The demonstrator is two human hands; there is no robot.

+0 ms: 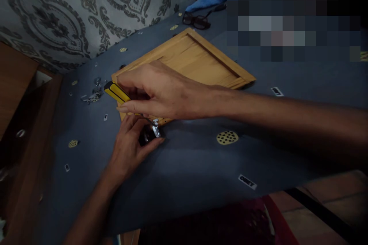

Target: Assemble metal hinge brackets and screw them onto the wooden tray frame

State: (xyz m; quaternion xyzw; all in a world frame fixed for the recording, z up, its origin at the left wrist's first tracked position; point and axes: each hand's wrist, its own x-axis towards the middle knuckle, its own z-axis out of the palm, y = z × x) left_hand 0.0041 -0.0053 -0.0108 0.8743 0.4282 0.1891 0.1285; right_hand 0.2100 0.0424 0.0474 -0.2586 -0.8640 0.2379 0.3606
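A wooden panel door [198, 59] lies flat on a dark blue patterned sheet [186, 168]. My right hand [161, 92] reaches across it from the right, fingers closed round a yellow-and-black screwdriver handle [116, 92] near the panel's near-left corner. Its shaft runs down toward a small metal hinge piece [155, 128] at the panel's edge. My left hand [129, 147] comes up from below and pinches that metal piece against the panel's edge.
A small pile of metal screws and fittings [93, 93] lies on the sheet left of the panel. Dark-framed glasses [198, 21] and a blue cloth [208, 0] lie beyond the panel. A patterned wall [86, 7] stands behind; wooden furniture [17, 95] sits at the left.
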